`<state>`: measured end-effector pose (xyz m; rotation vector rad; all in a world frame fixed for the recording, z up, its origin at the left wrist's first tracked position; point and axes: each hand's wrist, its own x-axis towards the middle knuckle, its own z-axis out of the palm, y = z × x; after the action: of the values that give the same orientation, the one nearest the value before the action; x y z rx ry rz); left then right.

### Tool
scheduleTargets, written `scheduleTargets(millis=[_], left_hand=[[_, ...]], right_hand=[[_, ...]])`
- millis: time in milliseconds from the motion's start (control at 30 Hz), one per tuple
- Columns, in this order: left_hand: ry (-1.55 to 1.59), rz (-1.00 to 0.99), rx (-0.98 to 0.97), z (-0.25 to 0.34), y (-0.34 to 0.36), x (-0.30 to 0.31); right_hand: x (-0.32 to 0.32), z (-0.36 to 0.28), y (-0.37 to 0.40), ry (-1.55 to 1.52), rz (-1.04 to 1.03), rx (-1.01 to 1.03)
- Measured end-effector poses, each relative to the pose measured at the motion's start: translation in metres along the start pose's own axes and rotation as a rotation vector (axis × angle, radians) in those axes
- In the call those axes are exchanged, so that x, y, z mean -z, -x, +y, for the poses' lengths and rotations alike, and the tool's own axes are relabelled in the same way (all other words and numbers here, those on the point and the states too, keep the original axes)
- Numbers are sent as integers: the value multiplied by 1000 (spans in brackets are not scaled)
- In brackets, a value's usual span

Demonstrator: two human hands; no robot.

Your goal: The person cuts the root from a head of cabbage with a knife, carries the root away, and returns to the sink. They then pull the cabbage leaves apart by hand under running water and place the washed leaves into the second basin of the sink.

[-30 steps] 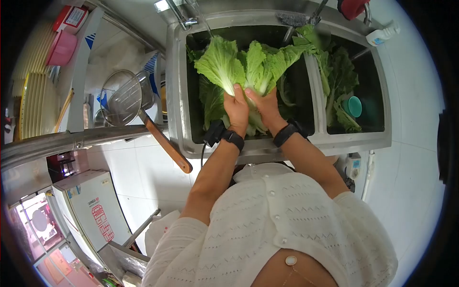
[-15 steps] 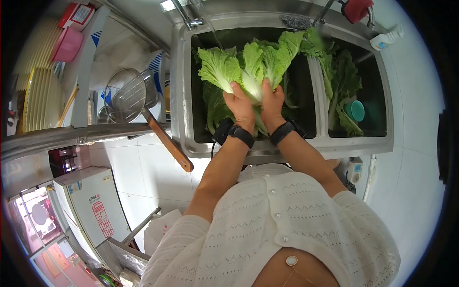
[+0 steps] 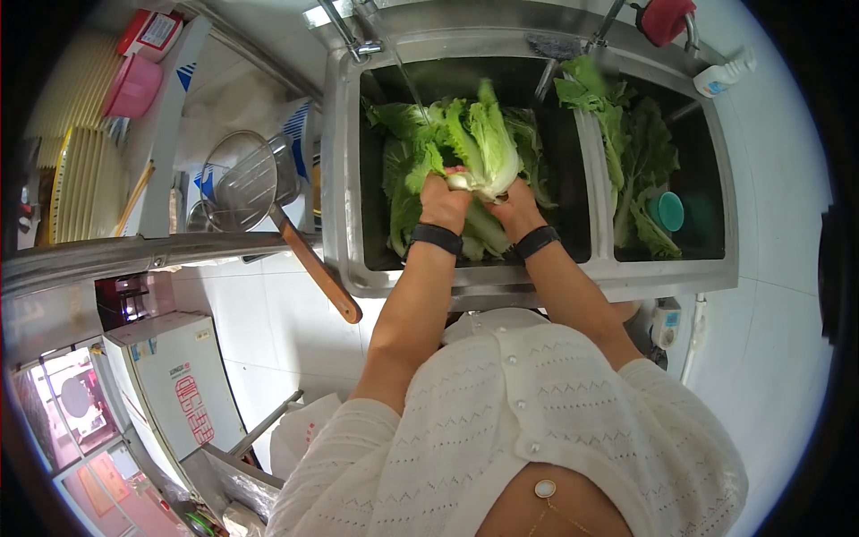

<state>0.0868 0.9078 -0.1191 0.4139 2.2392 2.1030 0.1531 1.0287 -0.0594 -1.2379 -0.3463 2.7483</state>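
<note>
Over the left basin of the steel sink (image 3: pixel 342 179), a head of Chinese cabbage (image 3: pixel 492 148) with green leaves and a white base is held between my hands. My left hand (image 3: pixel 445 204) is closed around its left side, with some fingers hidden under leaves. On the lower right, my right hand (image 3: pixel 517 213) grips the white base. More cabbage leaves (image 3: pixel 403 215) lie in the basin beneath and beside my hands. A thin stream of water falls from the tap (image 3: pixel 365 46) onto the leaves behind my left hand.
In the right basin are more leafy greens (image 3: pixel 649 148) and a teal cup (image 3: pixel 667 211); some leaves drape over the divider (image 3: pixel 595 192). A wood-handled strainer (image 3: pixel 313 264) juts out left of the sink. A white bottle (image 3: pixel 723 73) stands at the back right corner.
The cabbage has come lower and turned more upright, its spread leaves gathered together. My hands have turned and shifted down, now nearer its base.
</note>
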Motion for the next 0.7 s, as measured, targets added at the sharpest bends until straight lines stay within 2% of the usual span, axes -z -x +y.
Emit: scheduleTargets(millis=[67, 100, 133, 200, 233, 267, 333, 467, 500, 533, 567, 600, 633, 667, 700], left_hand=[[1278, 389, 1018, 30, -14, -2], [1021, 352, 875, 46, -11, -4], [1020, 350, 875, 71, -9, 0], [1133, 74, 998, 114, 0, 18], [1099, -26, 1014, 114, 7, 16], [1098, -27, 1014, 118, 15, 11], [849, -370, 985, 126, 29, -5], [908, -193, 823, 112, 18, -11], [1066, -189, 867, 89, 15, -8], [1065, -191, 864, 97, 15, -10], [974, -29, 799, 113, 20, -13], [877, 125, 728, 123, 23, -15], [873, 118, 727, 124, 22, -16], [670, 110, 644, 124, 22, -17], [473, 106, 563, 123, 25, -19]], right_hand=[[10, -1, -1, -40, 20, -4], [8, -3, 6, -20, -10, 39], [3, -7, 13, -2, -42, 82], [-7, -18, 28, -4, -33, 105], [-9, -23, 31, -4, -24, 129], [-6, -24, 29, -6, -24, 129], [-3, -26, 28, 180, -186, 139], [-5, -14, 36, 240, -255, 138], [-8, -15, 37, 378, -200, 169], [-9, -15, 38, 512, -140, 200], [-7, -14, 37, 506, -137, 200], [-4, -14, 37, 733, -1, 469], [-3, -14, 35, 956, 142, 742], [-14, -12, 50, 957, 143, 742], [-33, -9, 79, 960, -8, 649]])
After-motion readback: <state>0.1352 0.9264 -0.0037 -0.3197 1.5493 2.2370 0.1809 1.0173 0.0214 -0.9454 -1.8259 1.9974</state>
